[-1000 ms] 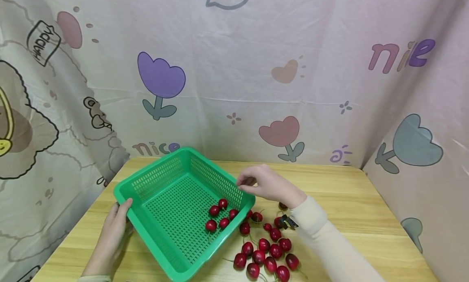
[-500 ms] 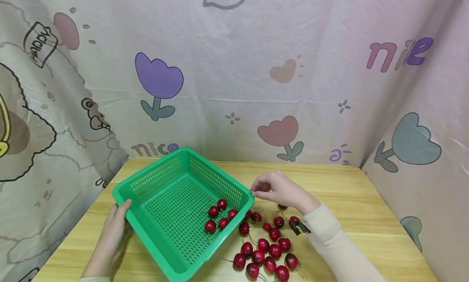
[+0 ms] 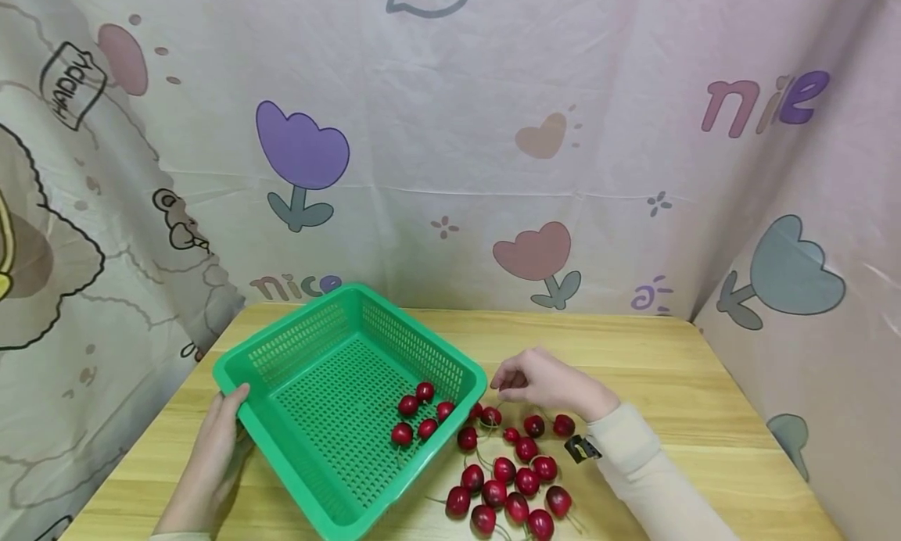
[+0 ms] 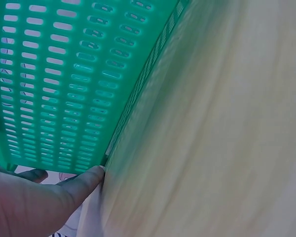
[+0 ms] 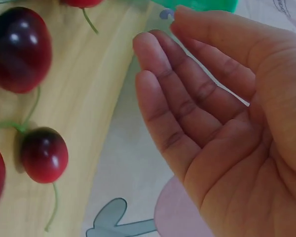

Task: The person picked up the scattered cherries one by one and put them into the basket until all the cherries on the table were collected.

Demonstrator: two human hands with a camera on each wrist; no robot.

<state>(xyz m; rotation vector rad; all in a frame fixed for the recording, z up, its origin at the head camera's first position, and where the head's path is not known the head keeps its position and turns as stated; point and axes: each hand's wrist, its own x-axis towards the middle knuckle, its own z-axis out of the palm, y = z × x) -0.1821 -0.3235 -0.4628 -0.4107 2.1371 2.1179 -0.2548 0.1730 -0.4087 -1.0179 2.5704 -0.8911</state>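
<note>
A green plastic basket (image 3: pixel 281 467) with perforated walls sits on the wooden table, several red cherries (image 3: pixel 402 434) lying toward its right side. My left hand (image 3: pixel 214 439) holds the basket's left corner, thumb over the rim; in the left wrist view its fingers (image 4: pixel 84 185) lie against the green wall (image 4: pixel 71 106). Just right of the basket, my right hand (image 3: pixel 545 381) hovers over the back of a group of loose cherries (image 3: pixel 527 481). Its fingers are loosely bent, and the right wrist view shows nothing in the palm (image 5: pixel 237 163).
Several cherries with green stems, such as one dark cherry (image 5: pixel 44 154), lie scattered on the tabletop (image 3: pixel 676 416) right of the basket. A printed curtain (image 3: pixel 422 134) hangs behind the table and along both sides.
My right hand has moved from above the basket's right corner to the right and down, over the loose cherries. The left hand and the basket stay in place.
</note>
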